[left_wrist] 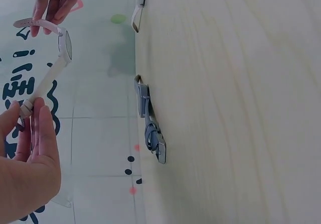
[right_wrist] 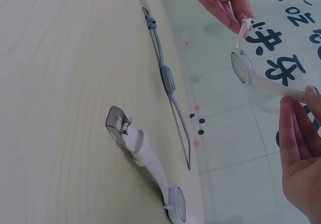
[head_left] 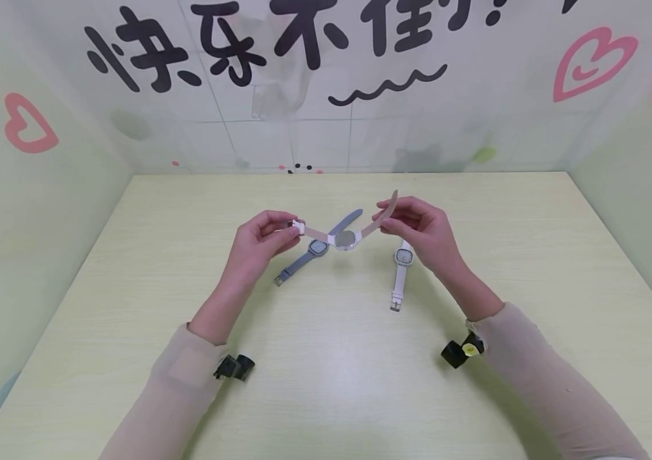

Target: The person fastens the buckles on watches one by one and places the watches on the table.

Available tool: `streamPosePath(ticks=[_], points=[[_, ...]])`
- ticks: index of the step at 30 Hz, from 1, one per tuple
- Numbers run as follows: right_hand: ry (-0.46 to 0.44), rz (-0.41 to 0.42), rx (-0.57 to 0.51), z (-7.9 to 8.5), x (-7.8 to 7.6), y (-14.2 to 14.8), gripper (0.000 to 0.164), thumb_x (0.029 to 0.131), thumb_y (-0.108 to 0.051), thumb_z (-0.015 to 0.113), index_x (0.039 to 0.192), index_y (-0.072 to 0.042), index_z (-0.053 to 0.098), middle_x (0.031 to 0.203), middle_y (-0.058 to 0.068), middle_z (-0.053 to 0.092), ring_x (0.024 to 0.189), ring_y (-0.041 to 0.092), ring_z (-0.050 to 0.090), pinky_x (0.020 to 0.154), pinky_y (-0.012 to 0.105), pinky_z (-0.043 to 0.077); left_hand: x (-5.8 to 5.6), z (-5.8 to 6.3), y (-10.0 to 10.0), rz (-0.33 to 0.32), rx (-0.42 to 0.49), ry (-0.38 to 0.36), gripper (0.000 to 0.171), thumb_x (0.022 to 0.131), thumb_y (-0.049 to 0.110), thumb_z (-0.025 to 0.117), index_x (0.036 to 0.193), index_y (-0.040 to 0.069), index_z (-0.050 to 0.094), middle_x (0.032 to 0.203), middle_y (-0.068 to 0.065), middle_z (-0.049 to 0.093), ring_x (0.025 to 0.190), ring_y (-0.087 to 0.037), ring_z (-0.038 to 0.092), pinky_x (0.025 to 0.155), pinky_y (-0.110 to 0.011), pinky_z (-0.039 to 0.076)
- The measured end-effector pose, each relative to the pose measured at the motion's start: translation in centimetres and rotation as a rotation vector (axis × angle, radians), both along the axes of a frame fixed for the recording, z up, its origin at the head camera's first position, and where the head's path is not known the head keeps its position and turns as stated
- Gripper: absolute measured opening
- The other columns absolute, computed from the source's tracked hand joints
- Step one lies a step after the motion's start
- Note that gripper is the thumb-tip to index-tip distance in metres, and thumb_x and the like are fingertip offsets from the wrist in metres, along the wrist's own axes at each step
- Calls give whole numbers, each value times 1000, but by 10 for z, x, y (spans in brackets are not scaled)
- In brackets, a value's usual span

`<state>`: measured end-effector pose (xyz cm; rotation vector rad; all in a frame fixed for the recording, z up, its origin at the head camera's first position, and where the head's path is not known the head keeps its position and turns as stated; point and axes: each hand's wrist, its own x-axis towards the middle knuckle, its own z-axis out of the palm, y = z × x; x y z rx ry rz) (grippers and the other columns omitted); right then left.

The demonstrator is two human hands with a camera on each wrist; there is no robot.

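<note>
A pale pink wristwatch [head_left: 345,239] with a round case hangs between both hands above the table, its strap unfastened. My left hand [head_left: 259,239] pinches the buckle end between thumb and fingers. Toward the other strap's tip, my right hand [head_left: 422,229] pinches the band, whose free end sticks up past the fingers. Below the held watch lies a blue-grey wristwatch [head_left: 318,248], stretched out diagonally on the table. A white wristwatch [head_left: 403,257] lies under the right hand, which hides its upper strap; its buckle [right_wrist: 116,126] shows close in the right wrist view.
The pale wooden table [head_left: 326,383] has a printed wall panel [head_left: 314,140] along its back edge and side panels at left and right. Small black cameras [head_left: 235,367] are strapped at both sleeves.
</note>
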<state>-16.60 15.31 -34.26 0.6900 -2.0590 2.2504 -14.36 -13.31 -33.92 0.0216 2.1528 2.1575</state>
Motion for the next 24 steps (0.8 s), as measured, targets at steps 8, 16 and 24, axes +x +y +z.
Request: streamPosePath(ticks=[8, 16, 24], points=[[30, -26, 109, 1, 2, -2, 27, 90, 4, 68, 114, -9, 72, 96, -8, 76, 88, 7, 72, 81, 21, 60, 2, 1, 0, -1, 8, 24, 18, 95, 8, 67, 112, 7, 64, 102, 7, 73, 96, -6, 71, 90, -29, 58], [63, -44, 209, 2, 6, -5, 30, 90, 1, 70, 119, 6, 67, 99, -16, 74, 89, 5, 71, 80, 20, 60, 4, 1, 1, -44, -19, 91, 18, 96, 9, 66, 114, 10, 64, 106, 12, 73, 97, -7, 71, 89, -29, 60], [103, -37, 270, 1, 8, -7, 32, 89, 0, 71, 121, 5, 67, 98, -1, 76, 87, 4, 71, 78, 20, 60, 5, 1, 3, -50, -34, 127, 22, 95, 9, 66, 118, 7, 65, 104, 11, 73, 96, -7, 70, 87, -28, 60]])
